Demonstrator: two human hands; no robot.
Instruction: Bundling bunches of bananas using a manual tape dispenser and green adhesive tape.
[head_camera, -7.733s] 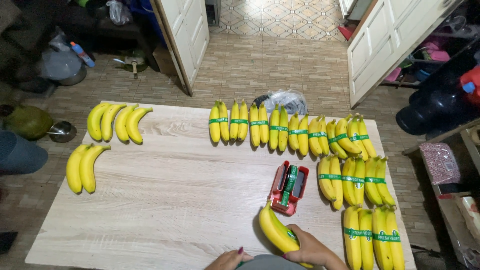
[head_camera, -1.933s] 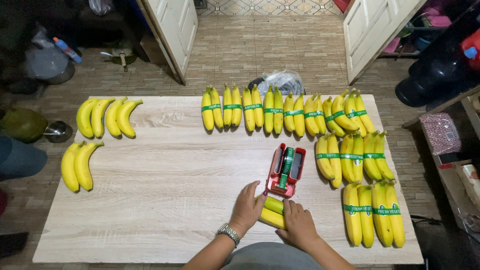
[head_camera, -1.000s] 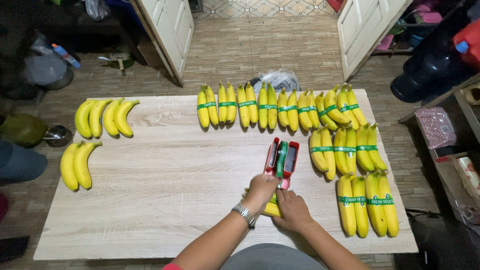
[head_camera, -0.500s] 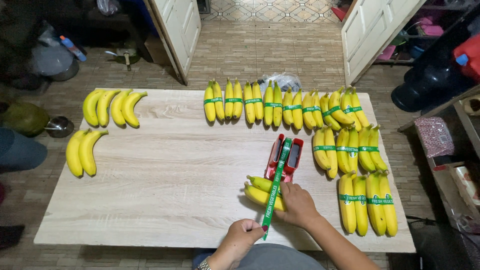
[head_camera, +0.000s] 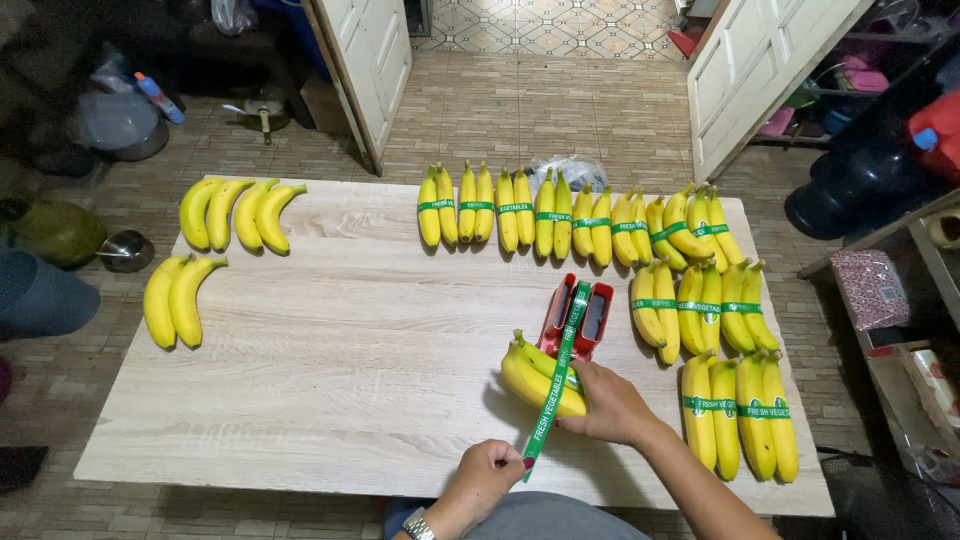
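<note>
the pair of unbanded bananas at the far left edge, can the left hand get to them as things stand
Probably not right away: the left hand is pinching the green tape pulled from the red dispenser. The path to the unbanded pair is bare table.

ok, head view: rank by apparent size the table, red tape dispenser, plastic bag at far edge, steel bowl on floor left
1. table, by far
2. red tape dispenser
3. plastic bag, partly hidden behind bananas, so unsure against the dispenser
4. steel bowl, smallest, though farther from the camera

Yellow bananas (head_camera: 541, 378), green white-lettered tape (head_camera: 556, 375), red dispenser (head_camera: 578, 316), pale wood-grain table (head_camera: 330, 360), green-banded far-right bunches (head_camera: 700, 300).
</note>
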